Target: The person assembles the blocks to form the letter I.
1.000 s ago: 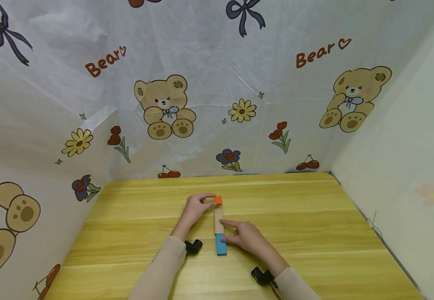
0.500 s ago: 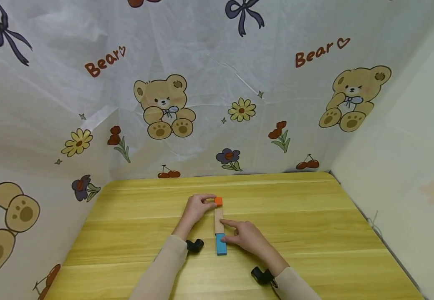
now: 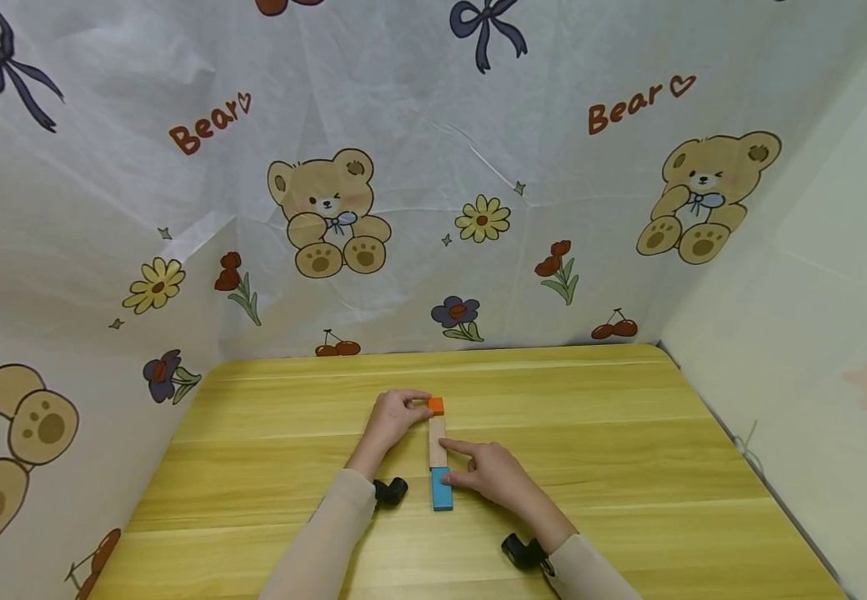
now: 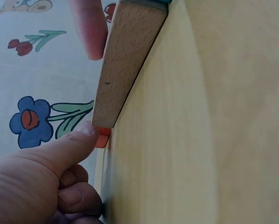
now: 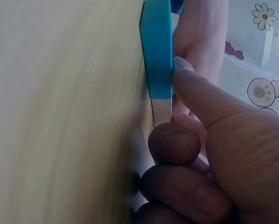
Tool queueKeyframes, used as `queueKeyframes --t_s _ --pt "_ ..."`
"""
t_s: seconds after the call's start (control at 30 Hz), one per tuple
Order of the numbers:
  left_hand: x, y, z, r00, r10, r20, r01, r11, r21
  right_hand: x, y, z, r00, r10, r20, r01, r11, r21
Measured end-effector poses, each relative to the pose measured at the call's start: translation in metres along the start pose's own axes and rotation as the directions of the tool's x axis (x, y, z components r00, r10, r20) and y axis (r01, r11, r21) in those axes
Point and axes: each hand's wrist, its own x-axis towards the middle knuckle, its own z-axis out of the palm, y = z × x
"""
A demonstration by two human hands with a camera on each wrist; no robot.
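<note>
Three blocks stand in a line running away from me on the table. The nearest is a blue block [image 3: 442,493], its end meeting a plain wooden block [image 3: 437,428]. At the far end sits a small orange block [image 3: 437,406], which my left hand [image 3: 391,418] pinches between thumb and index finger. My right hand [image 3: 497,475] touches the wooden block with its index fingertip and rests its thumb on the blue block. In the left wrist view the wooden block [image 4: 128,60] hides most of the orange block [image 4: 102,139]; the right wrist view shows the blue block [image 5: 156,56] close up.
The yellow wood-grain table [image 3: 591,433] ends at a back edge against a hanging cloth [image 3: 418,167] printed with bears and flowers. A black wrist camera [image 3: 391,492] is on the left wrist, another black camera [image 3: 523,552] on the right.
My left hand has drawn the orange block slightly nearer, so the gap between it and the wooden block has narrowed. My right hand and the other two blocks have stayed put.
</note>
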Motion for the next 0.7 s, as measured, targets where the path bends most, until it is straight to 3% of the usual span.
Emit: queueKeyframes --t_s 0.4,0.7 --pt "-0.0001 -0.0027 -0.0014 1.0 0.005 0.009 -0.005 1.0 0.006 0.0007 0.0009 0.0002 1.0 -0.002 0.003 0.002 1.0 -0.004" --pt "-0.0086 -0.0028 -0.0049 0.999 0.013 0.029 -0.013 1.0 -0.005 0.0003 0.0002 -0.0005 1.0 0.006 0.007 -0.006 1.0 -0.001"
